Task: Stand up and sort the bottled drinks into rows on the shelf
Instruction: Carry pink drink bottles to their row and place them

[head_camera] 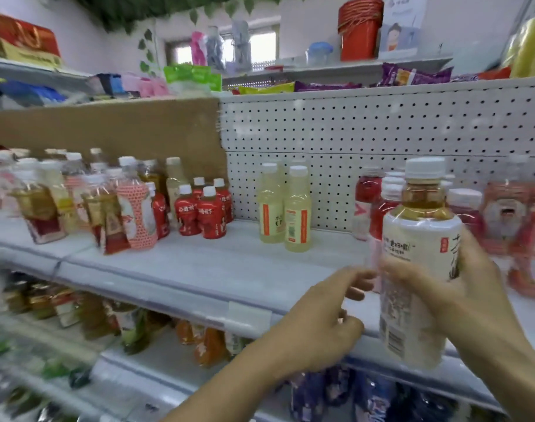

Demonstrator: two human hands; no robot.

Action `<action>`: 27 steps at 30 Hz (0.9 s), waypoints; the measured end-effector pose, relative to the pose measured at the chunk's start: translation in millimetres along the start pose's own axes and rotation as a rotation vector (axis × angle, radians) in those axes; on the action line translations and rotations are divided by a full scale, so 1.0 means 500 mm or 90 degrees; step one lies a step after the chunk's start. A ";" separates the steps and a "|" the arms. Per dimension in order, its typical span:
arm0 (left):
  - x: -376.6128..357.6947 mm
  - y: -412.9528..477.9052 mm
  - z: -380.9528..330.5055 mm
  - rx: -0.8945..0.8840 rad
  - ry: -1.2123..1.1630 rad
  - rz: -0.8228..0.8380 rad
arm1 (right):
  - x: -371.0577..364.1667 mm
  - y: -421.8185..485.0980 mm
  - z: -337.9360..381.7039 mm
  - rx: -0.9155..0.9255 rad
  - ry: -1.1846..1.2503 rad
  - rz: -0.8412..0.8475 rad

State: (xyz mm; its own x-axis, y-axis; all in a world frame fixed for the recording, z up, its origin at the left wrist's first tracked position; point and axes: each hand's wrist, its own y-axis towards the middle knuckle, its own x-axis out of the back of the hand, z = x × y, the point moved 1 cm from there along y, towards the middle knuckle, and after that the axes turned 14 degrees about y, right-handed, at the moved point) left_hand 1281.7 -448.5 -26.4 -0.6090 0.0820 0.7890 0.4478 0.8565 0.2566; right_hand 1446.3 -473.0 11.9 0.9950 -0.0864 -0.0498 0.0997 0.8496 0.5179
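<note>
At the shelf point(199, 263) front, a tea bottle point(418, 269) is held upright, right grip point(464, 287) curled round its label, left grip point(321, 324) beside, fingers loosely bent on nothing. Placing seems in hand: it next needs a row of its kind, clear of the pale bottles point(284, 208).

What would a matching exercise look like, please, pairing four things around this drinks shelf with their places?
1. white-label tea bottle
2. pale yellow bottles
3. small red bottles
4. red buckets

A. on the top shelf
B. gripped in the right hand
C. upright before the pegboard
D. grouped before the cardboard

Pairs: 1-B, 2-C, 3-D, 4-A.
</note>
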 end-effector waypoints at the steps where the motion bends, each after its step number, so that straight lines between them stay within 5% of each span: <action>1: 0.030 -0.028 0.026 0.010 -0.011 0.000 | -0.051 -0.003 -0.003 -0.002 0.018 0.020; 19: 0.419 -0.412 0.477 0.252 -0.023 -0.259 | -0.751 -0.027 -0.111 -0.059 0.169 0.215; 27: 0.530 -0.441 0.633 0.265 -0.134 -0.232 | -1.034 0.006 -0.142 -0.070 0.247 0.303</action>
State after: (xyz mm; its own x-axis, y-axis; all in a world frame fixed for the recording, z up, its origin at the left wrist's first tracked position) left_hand 814.3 -454.1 -50.5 -0.8112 -0.1922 0.5523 -0.0830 0.9727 0.2166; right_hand 932.5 -388.9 -21.8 0.8570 0.4923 -0.1523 -0.3758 0.7992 0.4691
